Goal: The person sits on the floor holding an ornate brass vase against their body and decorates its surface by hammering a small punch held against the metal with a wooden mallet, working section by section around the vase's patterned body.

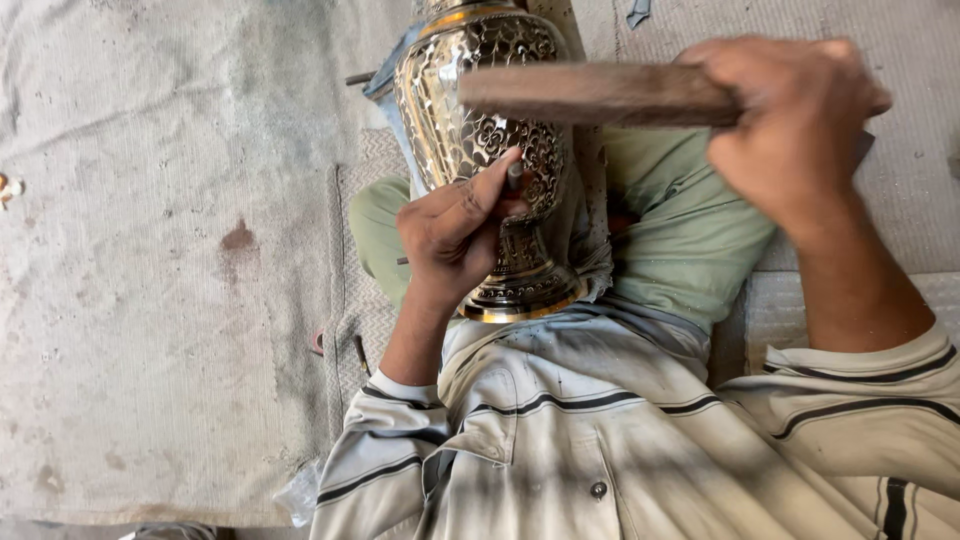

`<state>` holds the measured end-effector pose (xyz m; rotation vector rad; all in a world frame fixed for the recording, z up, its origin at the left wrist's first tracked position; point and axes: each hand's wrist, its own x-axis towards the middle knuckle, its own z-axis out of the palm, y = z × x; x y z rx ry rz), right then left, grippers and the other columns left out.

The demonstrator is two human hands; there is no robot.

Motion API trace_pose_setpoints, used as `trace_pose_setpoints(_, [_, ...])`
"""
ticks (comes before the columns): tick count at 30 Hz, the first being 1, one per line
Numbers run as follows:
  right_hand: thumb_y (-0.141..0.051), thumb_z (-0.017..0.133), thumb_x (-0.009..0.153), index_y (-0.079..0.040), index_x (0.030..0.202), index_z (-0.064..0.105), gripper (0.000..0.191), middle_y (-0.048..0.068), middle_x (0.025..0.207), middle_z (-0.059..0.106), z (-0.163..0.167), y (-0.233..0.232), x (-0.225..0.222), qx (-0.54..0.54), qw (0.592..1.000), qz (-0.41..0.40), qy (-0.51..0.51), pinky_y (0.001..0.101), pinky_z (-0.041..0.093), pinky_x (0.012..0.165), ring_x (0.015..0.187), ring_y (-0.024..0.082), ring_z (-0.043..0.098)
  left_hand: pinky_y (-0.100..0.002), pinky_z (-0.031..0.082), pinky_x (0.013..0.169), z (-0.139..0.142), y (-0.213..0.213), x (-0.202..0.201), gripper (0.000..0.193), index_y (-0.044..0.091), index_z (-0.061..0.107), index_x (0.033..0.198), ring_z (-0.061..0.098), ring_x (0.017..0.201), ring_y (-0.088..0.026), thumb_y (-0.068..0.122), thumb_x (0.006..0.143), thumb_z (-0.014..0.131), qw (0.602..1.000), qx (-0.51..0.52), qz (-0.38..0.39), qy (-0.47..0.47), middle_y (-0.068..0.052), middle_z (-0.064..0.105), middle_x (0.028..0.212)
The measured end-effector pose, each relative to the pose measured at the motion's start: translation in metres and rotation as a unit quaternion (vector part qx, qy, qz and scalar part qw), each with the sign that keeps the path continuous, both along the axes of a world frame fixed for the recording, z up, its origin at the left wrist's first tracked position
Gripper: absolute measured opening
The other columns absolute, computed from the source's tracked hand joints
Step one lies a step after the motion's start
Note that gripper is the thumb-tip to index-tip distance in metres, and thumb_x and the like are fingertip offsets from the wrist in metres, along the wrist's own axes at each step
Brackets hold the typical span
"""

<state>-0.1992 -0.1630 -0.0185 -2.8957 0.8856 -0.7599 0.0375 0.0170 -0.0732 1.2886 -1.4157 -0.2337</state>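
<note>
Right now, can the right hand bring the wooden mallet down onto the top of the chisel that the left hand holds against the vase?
Probably yes. The right hand holds the wooden mallet raised just above the chisel. The left hand grips lower, so the chisel's top shows free against the vase.

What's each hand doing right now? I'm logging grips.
Left hand: closed on a small chisel against the engraved vase.
Right hand: closed on a wooden mallet.
</note>
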Motion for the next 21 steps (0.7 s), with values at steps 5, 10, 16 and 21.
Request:
trace_pose_setpoints(5, [0.010,0.071,0.104,-0.004,0.119,0.065,0.022,0.000,0.097,0.069,0.007,0.010,0.008,0.256,0.937,0.126,-0.203,0.0300,0.057,0.080,0.086,0.011,0.069,-0.023,0.061,0.083,-0.002,0.001,-0.003,0.064,0.016,0.065,0.138,0.079,0.088,-0.013,-0.017,0.084,0.071,1.000,-0.001,0.008,0.007,-0.002,0.079,0.109])
trace_pose_setpoints(10, [0.017,0.077,0.076,-0.004,0.110,0.068,0.041,0.008,0.089,0.070,0.043,0.020,0.022,0.117,0.980,0.107,-0.120,0.0351,0.050,0.072,0.083,0.019,0.068,-0.024,0.058,0.075,-0.002,0.002,-0.003,0.057,0.016,0.067,0.135,0.075,0.083,-0.015,-0.012,0.086,0.078,0.999,-0.013,0.031,-0.022,-0.004,0.078,0.102])
trace_pose_setpoints(16, [0.000,0.075,0.074,-0.013,0.106,0.072,0.034,0.002,0.095,0.073,0.053,0.031,0.024,0.067,0.995,0.053,-0.048,0.0393,0.051,0.075,0.080,0.022,0.070,-0.024,0.057,0.070,-0.001,0.003,-0.004,0.059,0.020,0.069,0.132,0.072,0.073,-0.014,-0.011,0.083,0.077,0.998,0.006,0.044,-0.032,-0.003,0.075,0.090])
trace_pose_setpoints(21, [0.000,0.084,0.071,-0.011,0.091,0.073,0.026,0.002,0.078,0.071,0.040,0.034,0.005,-0.038,0.990,-0.039,0.131,0.0438,0.052,0.071,0.076,0.024,0.071,-0.026,0.057,0.071,0.006,-0.001,-0.004,0.060,0.021,0.065,0.139,0.072,0.073,-0.013,-0.010,0.088,0.077,0.999,-0.002,0.022,-0.025,-0.005,0.077,0.100])
